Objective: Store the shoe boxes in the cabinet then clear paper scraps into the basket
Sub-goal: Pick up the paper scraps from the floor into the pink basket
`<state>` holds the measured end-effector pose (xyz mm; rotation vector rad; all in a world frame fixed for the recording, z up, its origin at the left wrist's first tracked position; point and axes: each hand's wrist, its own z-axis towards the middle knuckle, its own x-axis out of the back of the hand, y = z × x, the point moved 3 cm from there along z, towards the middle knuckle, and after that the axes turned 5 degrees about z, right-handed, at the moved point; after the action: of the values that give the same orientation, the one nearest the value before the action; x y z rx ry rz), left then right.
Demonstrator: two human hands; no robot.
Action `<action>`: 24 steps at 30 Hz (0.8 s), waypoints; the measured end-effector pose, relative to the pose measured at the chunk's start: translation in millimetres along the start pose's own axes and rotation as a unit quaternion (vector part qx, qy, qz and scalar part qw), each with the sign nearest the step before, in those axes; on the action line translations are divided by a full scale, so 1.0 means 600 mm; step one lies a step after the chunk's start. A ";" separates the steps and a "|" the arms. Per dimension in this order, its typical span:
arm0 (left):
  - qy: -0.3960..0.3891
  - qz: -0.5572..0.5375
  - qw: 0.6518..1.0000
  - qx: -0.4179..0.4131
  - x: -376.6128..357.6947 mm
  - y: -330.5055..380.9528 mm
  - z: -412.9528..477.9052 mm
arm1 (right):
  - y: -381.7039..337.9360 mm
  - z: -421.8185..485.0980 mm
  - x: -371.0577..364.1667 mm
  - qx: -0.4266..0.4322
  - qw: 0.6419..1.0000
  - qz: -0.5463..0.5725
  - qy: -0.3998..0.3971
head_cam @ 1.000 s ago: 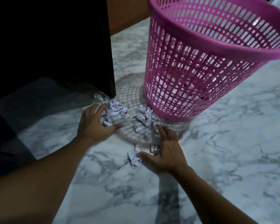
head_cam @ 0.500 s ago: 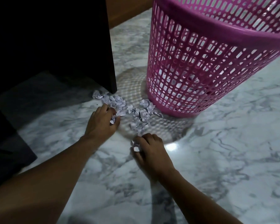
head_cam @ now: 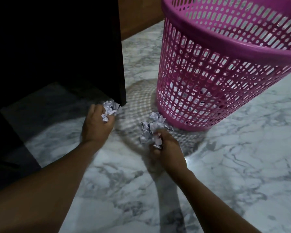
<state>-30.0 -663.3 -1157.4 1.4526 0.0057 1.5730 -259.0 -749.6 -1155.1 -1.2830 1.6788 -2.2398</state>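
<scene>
Head view: the pink basket (head_cam: pixel 200 73) is seen standing upright on the marble floor (head_cam: pixel 225 182), its long axis vertical and its open mouth turned upward; white scraps in the basket (head_cam: pixel 188 96) are glimpsed through the lattice near the bottom. The paper scraps on the floor are crumpled and no clear long axis can be given for any one of them. One clump (head_cam: pixel 110 108) is lodged at the lower corner of the dark cabinet (head_cam: pixel 57 47); it is gripped by the left hand (head_cam: pixel 97 126), whose fingers are curled round it. A second clump (head_cam: pixel 151 126) is strung from the basket's foot toward the right hand (head_cam: pixel 165 148); part of it is pinched in that hand's curled fingers, though motion blur hides the fingertips. Half a second ago the scraps were spread in an almost unbroken band between cabinet and basket; they are now parted into two clumps with bare floor between, and the left hand has been moved nearer the cabinet corner.
</scene>
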 end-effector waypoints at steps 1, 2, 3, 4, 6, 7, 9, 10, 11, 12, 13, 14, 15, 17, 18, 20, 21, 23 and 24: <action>-0.003 0.007 1.000 -0.002 -0.001 -0.001 0.007 | -0.005 0.014 0.003 -0.009 1.000 0.007 -0.015; -0.008 0.015 1.000 -0.004 -0.002 -0.002 0.014 | -0.006 0.031 0.003 -0.015 0.999 -0.001 -0.039; -0.016 0.026 1.000 -0.005 -0.003 -0.002 0.022 | -0.007 0.047 0.003 -0.019 0.997 -0.028 -0.065; -0.027 0.040 0.999 -0.006 -0.006 -0.003 0.029 | -0.008 0.062 0.002 -0.013 0.995 -0.059 -0.082; -0.062 0.080 0.995 -0.004 -0.016 -0.006 0.040 | -0.014 0.082 0.001 0.054 0.988 -0.144 -0.032; -0.084 0.097 0.992 0.003 -0.021 -0.008 0.045 | -0.014 0.087 -0.002 0.099 0.978 -0.184 0.018; -0.128 0.108 0.985 0.029 -0.027 -0.011 0.051 | -0.005 0.095 -0.011 0.173 0.952 -0.249 0.049; -0.143 0.106 0.983 0.037 -0.029 -0.013 0.053 | 0.001 0.101 -0.015 0.183 0.952 -0.245 0.023; -0.151 0.103 0.982 0.035 -0.030 -0.013 0.054 | 0.008 0.106 -0.018 0.172 0.960 -0.222 0.005; -0.155 0.102 0.982 0.028 -0.030 -0.013 0.055 | 0.015 0.110 -0.018 0.156 0.967 -0.202 -0.010; -0.155 0.100 0.983 0.020 -0.031 -0.012 0.056 | 0.021 0.109 -0.020 0.146 0.968 -0.202 -0.018; -0.150 0.099 0.984 0.011 -0.031 -0.013 0.058 | 0.024 0.109 -0.022 0.149 0.966 -0.211 -0.026; -0.144 0.100 0.984 -0.005 -0.033 -0.015 0.060 | 0.024 0.110 -0.025 0.160 0.963 -0.215 -0.035; -0.141 0.115 0.982 -0.050 -0.039 -0.019 0.062 | 0.024 0.112 -0.033 0.176 0.957 -0.224 -0.058; -0.142 0.117 0.981 -0.064 -0.042 -0.021 0.063 | 0.024 0.114 -0.036 0.172 0.954 -0.232 -0.081; -0.136 0.097 0.983 -0.073 -0.043 -0.020 0.058 | 0.029 0.121 -0.042 0.141 0.949 -0.247 -0.137; -0.129 0.085 0.985 -0.076 -0.042 -0.018 0.056 | 0.032 0.122 -0.045 0.128 0.946 -0.254 -0.156; -0.126 0.083 0.986 -0.077 -0.045 -0.016 0.053 | 0.037 0.121 -0.050 0.130 0.943 -0.260 -0.160; -0.131 0.090 0.985 -0.073 -0.048 -0.017 0.051 | 0.038 0.121 -0.052 0.138 0.945 -0.257 -0.149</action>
<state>-4.9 -693.0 -1176.2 1.5663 -0.3957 1.4783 -201.7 -799.3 -1187.3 -2.0261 0.9635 -2.2514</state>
